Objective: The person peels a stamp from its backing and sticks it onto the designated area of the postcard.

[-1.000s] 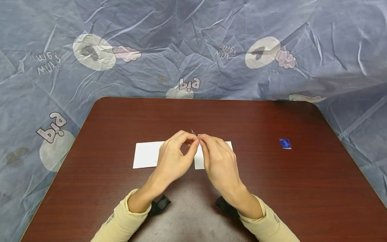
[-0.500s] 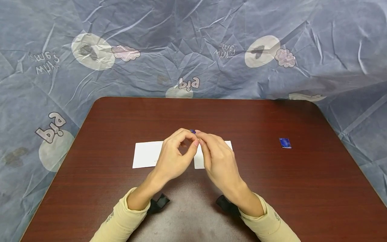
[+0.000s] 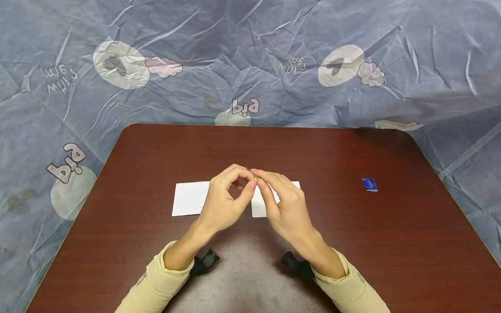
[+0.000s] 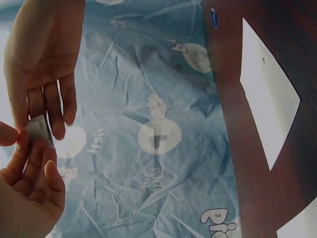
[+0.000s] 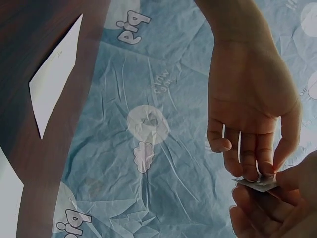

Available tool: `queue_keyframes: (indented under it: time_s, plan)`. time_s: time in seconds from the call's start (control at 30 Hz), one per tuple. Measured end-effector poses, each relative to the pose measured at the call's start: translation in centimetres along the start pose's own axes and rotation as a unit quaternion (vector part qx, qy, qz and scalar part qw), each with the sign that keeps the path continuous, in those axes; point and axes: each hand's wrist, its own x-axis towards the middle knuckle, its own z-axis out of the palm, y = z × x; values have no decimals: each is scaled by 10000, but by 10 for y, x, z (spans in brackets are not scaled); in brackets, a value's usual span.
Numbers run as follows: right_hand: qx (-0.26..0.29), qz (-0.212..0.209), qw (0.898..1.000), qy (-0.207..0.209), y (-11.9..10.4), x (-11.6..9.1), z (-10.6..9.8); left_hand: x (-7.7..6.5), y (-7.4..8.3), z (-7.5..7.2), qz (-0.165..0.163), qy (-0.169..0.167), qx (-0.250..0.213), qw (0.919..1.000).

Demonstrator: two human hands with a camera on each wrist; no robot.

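Both hands meet in the middle, above two white paper cards. My left hand pinches a small flat sachet between thumb and fingers. From the other side my right hand pinches the same sachet. In the left wrist view it shows a silvery-white face with a notched edge. The right wrist view gives it nearly edge-on, a thin foil-like packet. Fingers hide most of it from the head view, where only a sliver of blue shows at the fingertips. Whether it is torn I cannot tell.
A white card lies under the left hand, and another white card under the right. Farther right on the brown table is a small blue packet. A wrinkled blue-grey cloth hangs behind.
The sachet has turned at the fingertips: its blue face showed half a second ago, now only a thin edge. The right thumb and forefinger have spread wider apart at their base.
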Motion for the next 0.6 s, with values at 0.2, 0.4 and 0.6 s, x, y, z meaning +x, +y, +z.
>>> queue_keyframes:
  time_s: [0.2,0.4,0.6]
  plan:
    - [92,37,9999,97,0,1,0,0,1,0,87,29,-116,9999]
    - [110,94,9997,216,1,0,1,0,3,0,137,15,-150,9998]
    - [170,204,9993,246,1,1,0,0,4,-1,118,-13,-116,9999]
